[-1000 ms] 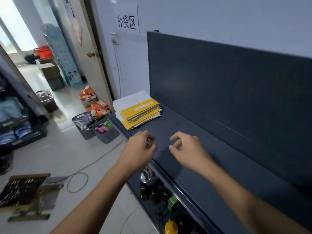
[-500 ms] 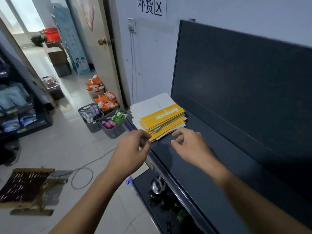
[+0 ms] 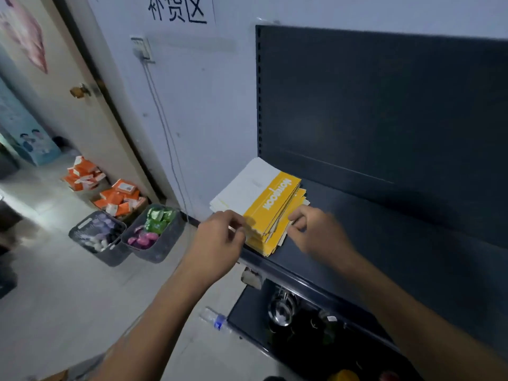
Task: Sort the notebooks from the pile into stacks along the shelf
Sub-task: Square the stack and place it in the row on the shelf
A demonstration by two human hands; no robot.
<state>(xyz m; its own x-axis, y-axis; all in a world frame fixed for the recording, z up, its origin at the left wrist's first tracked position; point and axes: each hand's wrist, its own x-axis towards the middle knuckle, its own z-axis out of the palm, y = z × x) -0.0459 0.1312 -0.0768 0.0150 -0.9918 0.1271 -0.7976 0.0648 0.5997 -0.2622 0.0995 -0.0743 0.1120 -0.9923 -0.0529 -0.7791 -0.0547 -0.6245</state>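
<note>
Pile of notebooks: yellow-and-white covers, loosely stacked with edges fanned, lying flat at the left end of the dark shelf, against the shelf's dark back panel. The top cover is yellow with white lettering and a white half toward the wall. The pile sits between the two sets of fingers.

Left hand: at the pile's near left corner. Fingers curled, thumb and fingertips drawn close together at the edge of the covers; whether they actually pinch a cover cannot be told, as the contact is blurred.

Right hand: at the pile's right edge. Fingers bent and loosely spread, index finger and thumb tips touching or just at the edges of the fanned covers; no notebook is lifted, and a grip cannot be confirmed.

Shelf surface: bare dark metal running right from the right-hand fingers.

Lower shelf level: below the wrists, holding a shiny metal vessel and dark bottles.

Floor, left of the left-hand fingers: two grey baskets of small wrapped goods in purple, pink and green; beyond them, trays of orange packets. A plastic bottle lies under the left forearm.

Wall above the pile: a white sign with black characters, a switch plate with a cable running down.
</note>
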